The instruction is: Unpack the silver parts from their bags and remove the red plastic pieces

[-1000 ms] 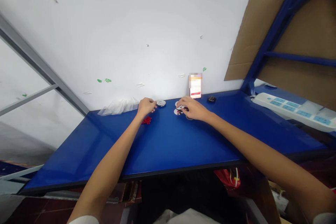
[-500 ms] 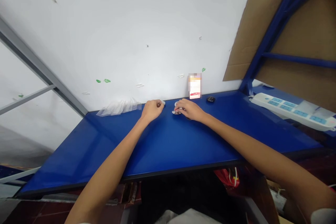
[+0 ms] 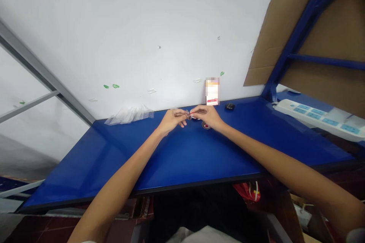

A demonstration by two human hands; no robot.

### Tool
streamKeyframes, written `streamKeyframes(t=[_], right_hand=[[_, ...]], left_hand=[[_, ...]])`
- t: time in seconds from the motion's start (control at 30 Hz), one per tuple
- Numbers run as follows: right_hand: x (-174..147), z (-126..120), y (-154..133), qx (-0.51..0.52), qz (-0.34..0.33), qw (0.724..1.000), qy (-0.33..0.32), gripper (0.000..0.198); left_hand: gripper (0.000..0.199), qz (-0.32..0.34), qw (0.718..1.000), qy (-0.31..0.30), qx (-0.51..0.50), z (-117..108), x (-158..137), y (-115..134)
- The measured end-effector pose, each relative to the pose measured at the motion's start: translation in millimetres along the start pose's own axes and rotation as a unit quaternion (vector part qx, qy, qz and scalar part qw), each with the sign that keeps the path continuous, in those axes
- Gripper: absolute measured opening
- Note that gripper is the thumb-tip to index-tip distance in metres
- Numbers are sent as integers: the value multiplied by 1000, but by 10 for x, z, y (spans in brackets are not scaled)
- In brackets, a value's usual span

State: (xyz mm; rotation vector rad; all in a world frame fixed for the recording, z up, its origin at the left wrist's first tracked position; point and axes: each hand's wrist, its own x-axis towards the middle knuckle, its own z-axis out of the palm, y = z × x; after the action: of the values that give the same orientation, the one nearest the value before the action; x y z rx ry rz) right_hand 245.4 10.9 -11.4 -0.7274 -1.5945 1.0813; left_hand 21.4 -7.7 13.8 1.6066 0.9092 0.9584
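My left hand (image 3: 170, 120) is closed in a pinch, thumb and fingertips holding a small shiny piece (image 3: 188, 114) above the blue table. Its kind is too small to make out. Opposite it, my right hand (image 3: 209, 117) also pinches, its fingertips at the right side of that piece, where a speck of red shows. Under the right hand lies a round disc (image 3: 206, 125) with a dark rim and a red middle. Other small shiny items beside it are partly hidden by the fingers.
Clear plastic bags (image 3: 129, 115) lie fanned out at the wall on the left. A lit phone (image 3: 212, 92) leans on the wall, with a small black object (image 3: 229, 106) beside it. A white power strip (image 3: 319, 119) is at the right, near a blue frame (image 3: 299, 30).
My left hand has moved right and my right hand has lifted slightly; their fingertips now meet at the small shiny piece. The disc under my right hand is more exposed.
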Motion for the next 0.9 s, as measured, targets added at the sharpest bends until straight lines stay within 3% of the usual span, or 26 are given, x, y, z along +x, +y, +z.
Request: streamKeyframes(t=[0.17, 0.3, 0.43, 0.57, 0.67, 0.73, 0.9], right_hand=[[-44, -12, -157, -60, -42, 996, -56, 36], [-100, 57, -262, -176, -121, 974, -79, 60], [-106, 121, -260, -208, -148, 966, -49, 48], [-59, 41, -209, -155, -104, 982, 10, 56], [-25, -59, -179, -167, -78, 982, 30, 56], [-14, -97, -156, -184, -74, 980, 32, 55], [-15, -63, -94, -211, -89, 973, 12, 54]], left_hand=[[28, -6, 999, -6, -31, 3, -7, 20], [17, 4, 999, 14, -33, 53, -12, 69], [10, 26, 999, 31, 17, -9, -11, 168], [12, 13, 990, 3, 142, -438, -46, 300], [14, -81, 944, -98, 304, -880, -111, 364], [15, -115, 915, -110, 371, -1111, -150, 379], [19, -159, 885, -134, 417, -1291, -196, 402]])
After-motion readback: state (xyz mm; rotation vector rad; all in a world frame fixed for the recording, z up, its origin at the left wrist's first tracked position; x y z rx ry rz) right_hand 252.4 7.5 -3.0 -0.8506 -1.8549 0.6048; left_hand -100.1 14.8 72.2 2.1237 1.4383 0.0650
